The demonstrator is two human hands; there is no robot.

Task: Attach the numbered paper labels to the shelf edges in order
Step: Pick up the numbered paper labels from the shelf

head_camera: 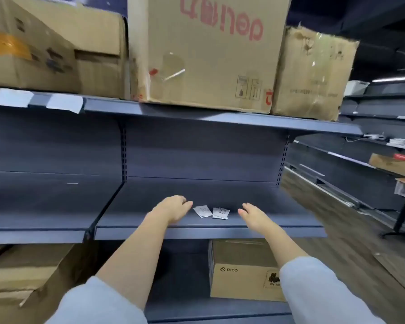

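Your numbered paper labels [211,212] lie in two small overlapping stacks on the middle shelf [278,216], just behind its front edge and between your hands. That looks like a staging spot: kept flat within easy reach so you can take one slip at a time in order. The handwritten digits on the top slips are too blurred to read with certainty.

Two white labels [36,101] already hang on the edge of the upper shelf [197,115] at far left, under the cardboard boxes [211,50], so the run seems to start there and move rightward. The edge near you carries none yet.

Your left hand [172,208] rests palm down on the middle shelf, fingers gently curved, its fingertips just beside the left stack, perhaps touching its corner. It holds nothing. Your right hand [255,217] is to the right of the slips, fingers straight and relaxed, apart from the paper and also holding nothing. I cannot tell whether it touches the shelf or hovers just above it.

A PICO box [241,274] sits on the shelf below.
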